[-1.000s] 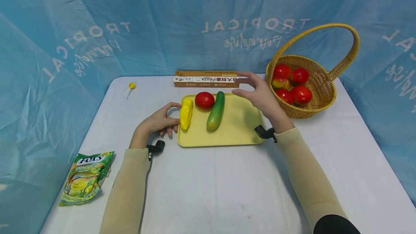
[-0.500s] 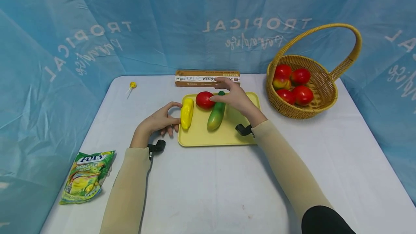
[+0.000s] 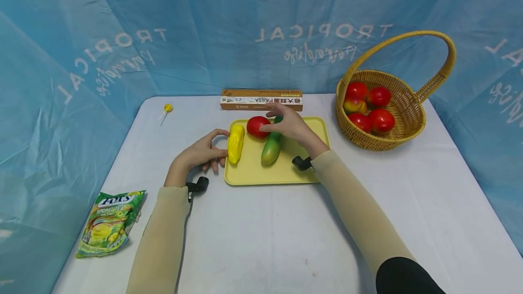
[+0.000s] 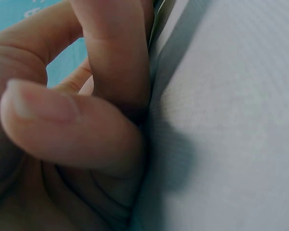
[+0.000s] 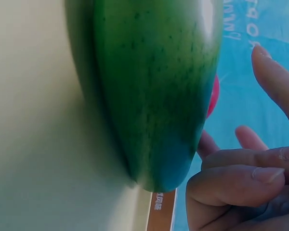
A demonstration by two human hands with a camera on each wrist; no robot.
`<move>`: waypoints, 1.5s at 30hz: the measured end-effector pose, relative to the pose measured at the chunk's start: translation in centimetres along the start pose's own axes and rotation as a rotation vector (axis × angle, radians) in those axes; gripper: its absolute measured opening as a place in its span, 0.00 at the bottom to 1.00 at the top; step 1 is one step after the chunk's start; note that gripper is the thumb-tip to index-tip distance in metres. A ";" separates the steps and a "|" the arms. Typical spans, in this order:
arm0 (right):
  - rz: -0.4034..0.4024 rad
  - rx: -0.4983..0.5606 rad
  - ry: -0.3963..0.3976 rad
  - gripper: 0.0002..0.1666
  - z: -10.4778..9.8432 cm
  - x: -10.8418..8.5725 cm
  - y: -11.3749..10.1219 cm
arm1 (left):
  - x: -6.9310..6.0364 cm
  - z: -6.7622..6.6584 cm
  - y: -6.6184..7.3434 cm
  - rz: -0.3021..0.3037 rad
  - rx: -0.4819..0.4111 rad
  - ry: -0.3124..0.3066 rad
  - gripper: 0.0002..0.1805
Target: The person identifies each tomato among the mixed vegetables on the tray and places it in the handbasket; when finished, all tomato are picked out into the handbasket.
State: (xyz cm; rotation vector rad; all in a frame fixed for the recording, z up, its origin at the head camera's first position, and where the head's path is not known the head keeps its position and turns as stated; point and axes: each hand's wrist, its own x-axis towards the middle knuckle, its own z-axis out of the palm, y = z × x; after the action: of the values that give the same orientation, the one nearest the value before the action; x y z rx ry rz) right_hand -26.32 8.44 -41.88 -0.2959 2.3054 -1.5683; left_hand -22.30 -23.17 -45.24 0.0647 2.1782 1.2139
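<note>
A yellow tray (image 3: 249,177) bears a yellow banana-shaped fruit (image 3: 235,144), a round red tomato-like fruit (image 3: 255,127) and a long green cucumber-like vegetable (image 3: 270,152). My left hand (image 3: 197,151) rests at the tray's left edge, index finger and thumb spread beside the yellow fruit, the other fingers bent low by the cloth. Above the green piece, my right hand (image 3: 292,127) reaches over with thumb and index finger parted at the red fruit's right side. Whether they touch it I cannot tell. In the right wrist view the green vegetable (image 5: 154,96) hides most of the red fruit.
Behind the tray lies a brown pasta box (image 3: 261,100). A wicker basket (image 3: 408,121) with several red fruits stands at the right. A yellow lollipop (image 3: 167,108) and a green candy bag (image 3: 108,223) lie on the left. A blue curtain surrounds the table.
My right hand has moved left from the tray's far right corner to above the green vegetable, near the red fruit. My left hand has stayed at the tray's left edge.
</note>
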 end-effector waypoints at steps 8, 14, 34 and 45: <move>0.043 -0.075 0.011 0.44 0.5 0.5 0.0 | -0.2 0.0 0.2 0.003 -0.001 -0.003 0.39; 0.058 -0.134 0.014 0.46 0.7 0.6 -0.2 | -0.2 0.0 0.1 -0.003 0.000 0.000 0.39; 0.088 -0.331 0.006 0.47 1.2 1.1 -0.1 | -0.3 0.0 0.2 0.006 0.013 -0.004 0.40; 0.101 -0.386 0.024 0.43 1.6 1.2 -0.2 | -0.3 0.0 0.2 -0.005 0.010 0.003 0.39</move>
State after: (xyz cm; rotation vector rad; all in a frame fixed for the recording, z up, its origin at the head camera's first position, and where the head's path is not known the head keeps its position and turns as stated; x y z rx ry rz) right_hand -26.85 6.56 -42.45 -0.2477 2.5888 -1.0774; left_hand -22.16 -23.15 -44.91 0.0621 2.1854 1.2014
